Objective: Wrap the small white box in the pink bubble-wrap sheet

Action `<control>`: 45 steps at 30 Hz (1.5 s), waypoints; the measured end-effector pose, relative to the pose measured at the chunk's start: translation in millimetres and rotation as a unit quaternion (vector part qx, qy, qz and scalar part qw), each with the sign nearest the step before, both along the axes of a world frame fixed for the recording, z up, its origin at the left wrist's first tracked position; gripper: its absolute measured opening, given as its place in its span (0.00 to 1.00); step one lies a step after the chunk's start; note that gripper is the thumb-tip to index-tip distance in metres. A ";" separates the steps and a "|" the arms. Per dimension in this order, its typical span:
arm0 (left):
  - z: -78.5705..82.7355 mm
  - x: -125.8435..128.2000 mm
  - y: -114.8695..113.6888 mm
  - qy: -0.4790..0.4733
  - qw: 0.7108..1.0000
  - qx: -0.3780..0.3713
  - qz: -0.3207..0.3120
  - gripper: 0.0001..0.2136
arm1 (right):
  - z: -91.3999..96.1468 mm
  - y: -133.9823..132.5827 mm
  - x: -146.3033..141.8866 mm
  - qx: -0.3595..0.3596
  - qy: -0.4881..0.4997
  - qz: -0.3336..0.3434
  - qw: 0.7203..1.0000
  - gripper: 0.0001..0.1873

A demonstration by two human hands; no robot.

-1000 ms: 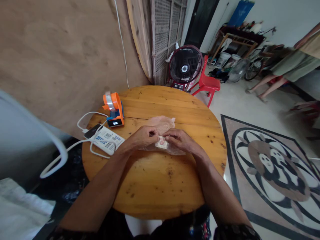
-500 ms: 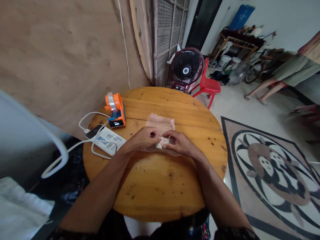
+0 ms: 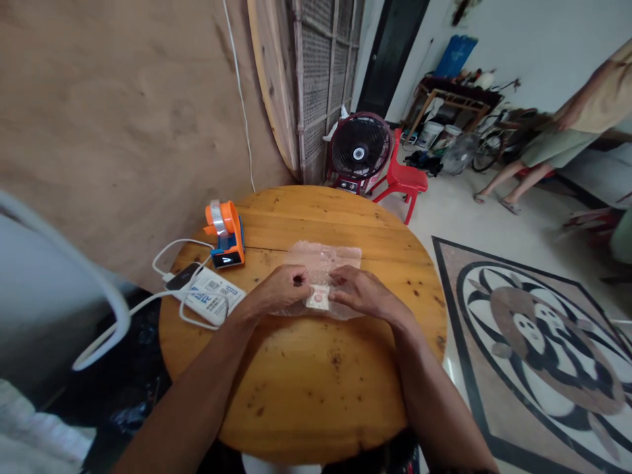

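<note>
A clear pinkish plastic bag (image 3: 326,260) lies flat on the round wooden table (image 3: 306,368). A small white label with a red mark (image 3: 318,299) shows at the bag's near edge between my hands. My left hand (image 3: 279,289) is closed in a pinch on the bag's near left part. My right hand (image 3: 363,293) rests on the bag's right side, fingers curled and pressing it down.
An orange and blue tape dispenser (image 3: 224,230) stands at the table's left. Beside it lie a phone (image 3: 180,276), a white power bank (image 3: 210,294) and white cables. A fan (image 3: 359,151) and red chair (image 3: 402,178) stand behind. Another person (image 3: 557,145) stands at far right.
The bag has been spread wider and flatter on the table. My hands have drawn slightly apart, exposing the white label between them.
</note>
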State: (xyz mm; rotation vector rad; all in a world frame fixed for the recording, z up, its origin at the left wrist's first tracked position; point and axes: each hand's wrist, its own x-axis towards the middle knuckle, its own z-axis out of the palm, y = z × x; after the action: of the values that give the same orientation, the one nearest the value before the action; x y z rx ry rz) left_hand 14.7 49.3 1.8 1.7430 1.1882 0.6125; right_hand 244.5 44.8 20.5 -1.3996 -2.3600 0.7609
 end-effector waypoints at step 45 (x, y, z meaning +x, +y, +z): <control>2.1 -11.1 -74.3 0.278 0.914 0.043 0.292 0.28 | -15.9 -7.4 -26.2 0.105 0.032 0.074 0.991 0.10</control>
State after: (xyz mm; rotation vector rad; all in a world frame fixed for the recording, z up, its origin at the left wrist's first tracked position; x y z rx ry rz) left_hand 3.6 -25.0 3.9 1.6783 2.1557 0.5208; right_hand 218.3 37.4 4.5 -1.1095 -2.4321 0.5637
